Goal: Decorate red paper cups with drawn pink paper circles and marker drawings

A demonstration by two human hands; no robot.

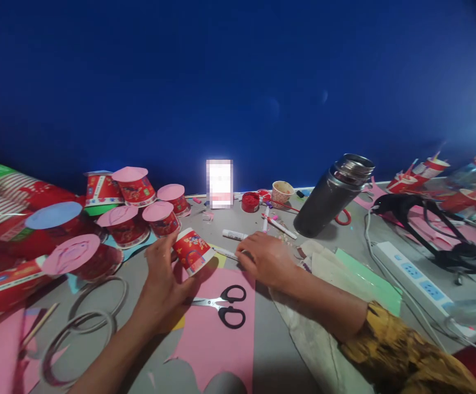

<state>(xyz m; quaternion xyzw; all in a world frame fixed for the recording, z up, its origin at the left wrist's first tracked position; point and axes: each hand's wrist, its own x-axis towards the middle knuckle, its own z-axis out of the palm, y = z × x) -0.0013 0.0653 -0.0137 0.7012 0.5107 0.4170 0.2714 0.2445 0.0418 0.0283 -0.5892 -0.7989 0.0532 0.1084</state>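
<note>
Far left there's red, green and white striped packaging [12, 191], with a long red-and-white roll-shaped thing [8, 287] lying in front of it. Next over, a couple of grey rings [46, 355] overlap on the table [279, 350], and behind those sits a crowd of red cups with paper discs on top [130, 189], mostly pink, one pale blue.

Then the left hand [162, 273]: it's got a decent hold on a loose red paper cup [192, 251], thumb near the bottom and fingers up at the other side, so the gap is about as wide as the cup. The cup is tilted, near the middle of the table, just in front of the disc-topped bunch. Below it, black-handled scissors [217, 301] lie on a pink sheet [217, 355]. Further back there's a glowing, pixelated rectangle [220, 184].

A white marker [233, 235] and a thin white pen [224, 253] lie by the right hand [268, 260]. Its fingers are curled down right at the pen's end, but honestly can't tell if they've got hold of it. Past that: a red tub [250, 202], a patterned paper bowl [282, 192], a dark flask [324, 200], then a white power strip [414, 279].
</note>
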